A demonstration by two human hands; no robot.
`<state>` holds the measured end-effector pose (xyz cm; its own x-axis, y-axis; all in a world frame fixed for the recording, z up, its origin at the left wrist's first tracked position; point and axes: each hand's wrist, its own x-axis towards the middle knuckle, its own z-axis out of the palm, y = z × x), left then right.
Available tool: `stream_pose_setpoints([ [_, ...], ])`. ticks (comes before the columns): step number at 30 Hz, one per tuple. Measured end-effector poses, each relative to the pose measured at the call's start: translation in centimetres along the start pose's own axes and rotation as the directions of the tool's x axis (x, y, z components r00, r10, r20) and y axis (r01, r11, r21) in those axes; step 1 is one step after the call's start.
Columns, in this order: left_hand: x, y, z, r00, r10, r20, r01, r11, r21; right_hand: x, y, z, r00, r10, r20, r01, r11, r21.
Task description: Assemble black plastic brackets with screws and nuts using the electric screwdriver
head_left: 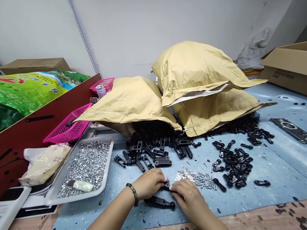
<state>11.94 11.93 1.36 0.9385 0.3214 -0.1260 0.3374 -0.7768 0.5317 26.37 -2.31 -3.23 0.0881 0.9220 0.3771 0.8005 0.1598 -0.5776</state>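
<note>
My left hand [149,183] and my right hand [188,196] meet over the blue mat [271,185] near the front edge, both closed in a pinch on a small black plastic part [167,186]. A longer black bracket [160,202] lies just below the hands. A bead bracelet [133,194] is on my left wrist. Right beside my right hand lies a little heap of silver screws and washers [195,176]. Several black plastic pieces [234,168] are scattered to the right, and flat black brackets [151,152] lie behind the hands.
Tan paper sacks [195,84] spill black parts at the back. A grey tray of metal nuts [85,167] sits at left, pink baskets [66,129] behind it. A cardboard box [301,66] stands at right. A phone [295,129] lies on the mat.
</note>
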Motion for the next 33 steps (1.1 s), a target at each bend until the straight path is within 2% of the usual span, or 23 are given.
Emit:
stream_pose_setpoints([
  [2, -0.8, 0.1, -0.1, 1.000, 0.000, 0.012, 0.000, 1.000, 0.004, 1.1, 0.3, -0.4, 0.999, 0.041, -0.024, -0.042, 0.999, -0.026],
  [5, -2.2, 0.7, -0.2, 1.000, -0.011, 0.023, 0.010, 1.000, 0.019, 4.0, 1.5, -0.5, 0.983, 0.131, -0.126, -0.139, 0.989, -0.058],
  [7, -2.7, 1.3, -0.4, 1.000, -0.030, 0.006, 0.030, 0.999, 0.045, 5.8, 2.1, -0.2, 0.980, 0.133, -0.149, -0.145, 0.987, -0.073],
  [10, -2.2, 2.4, -0.5, 0.986, -0.092, -0.136, 0.106, 0.989, 0.099, 6.6, 1.5, 0.1, 0.992, 0.062, -0.113, -0.070, 0.995, -0.072],
  [12, -1.0, 3.0, -0.4, 0.962, -0.129, -0.240, 0.162, 0.979, 0.124, 5.4, 0.7, -0.4, 0.997, -0.004, -0.072, 0.000, 0.999, -0.054],
  [14, 0.2, 3.5, -0.1, 0.956, -0.146, -0.255, 0.181, 0.976, 0.120, 3.0, 0.5, -1.6, 0.997, -0.023, -0.080, 0.022, 1.000, -0.018],
  [16, 1.1, 3.8, 0.3, 0.965, -0.155, -0.213, 0.176, 0.981, 0.081, 0.3, 1.5, -3.5, 0.981, 0.086, -0.176, -0.087, 0.996, 0.003],
  [18, 1.6, 4.0, 0.6, 0.963, -0.177, -0.202, 0.184, 0.983, 0.020, -2.1, 3.6, -5.7, 0.909, 0.298, -0.291, -0.318, 0.948, -0.023],
  [19, 1.7, 4.2, 0.7, 0.961, -0.188, -0.204, 0.189, 0.982, -0.014, -2.9, 4.7, -6.6, 0.888, 0.342, -0.306, -0.368, 0.929, -0.030],
  [21, 1.6, 4.4, 0.7, 0.960, -0.195, -0.202, 0.182, 0.980, -0.082, -3.6, 6.4, -7.9, 0.868, 0.386, -0.311, -0.413, 0.911, -0.021],
  [23, 1.5, 4.8, 0.6, 0.966, -0.182, -0.185, 0.157, 0.978, -0.139, -3.2, 6.7, -8.3, 0.870, 0.394, -0.296, -0.405, 0.914, 0.026],
  [25, 1.3, 5.2, 0.4, 0.973, -0.160, -0.166, 0.128, 0.974, -0.187, -2.1, 5.6, -7.8, 0.876, 0.394, -0.279, -0.381, 0.919, 0.102],
  [27, 1.1, 5.7, 0.2, 0.977, -0.141, -0.160, 0.103, 0.969, -0.224, -0.6, 3.5, -6.8, 0.885, 0.392, -0.249, -0.313, 0.900, 0.303],
  [30, 0.6, 6.3, -0.1, 0.976, -0.111, -0.187, 0.053, 0.956, -0.288, 1.4, 0.5, -5.2, 0.919, 0.351, -0.177, -0.173, 0.766, 0.620],
  [31, 0.5, 6.4, -0.2, 0.973, -0.104, -0.208, 0.036, 0.952, -0.305, 1.9, -0.1, -4.9, 0.931, 0.328, -0.161, -0.145, 0.737, 0.660],
  [33, 0.1, 6.5, -0.4, 0.961, -0.102, -0.256, 0.023, 0.956, -0.294, 2.6, -1.0, -4.7, 0.950, 0.278, -0.142, -0.129, 0.764, 0.632],
])
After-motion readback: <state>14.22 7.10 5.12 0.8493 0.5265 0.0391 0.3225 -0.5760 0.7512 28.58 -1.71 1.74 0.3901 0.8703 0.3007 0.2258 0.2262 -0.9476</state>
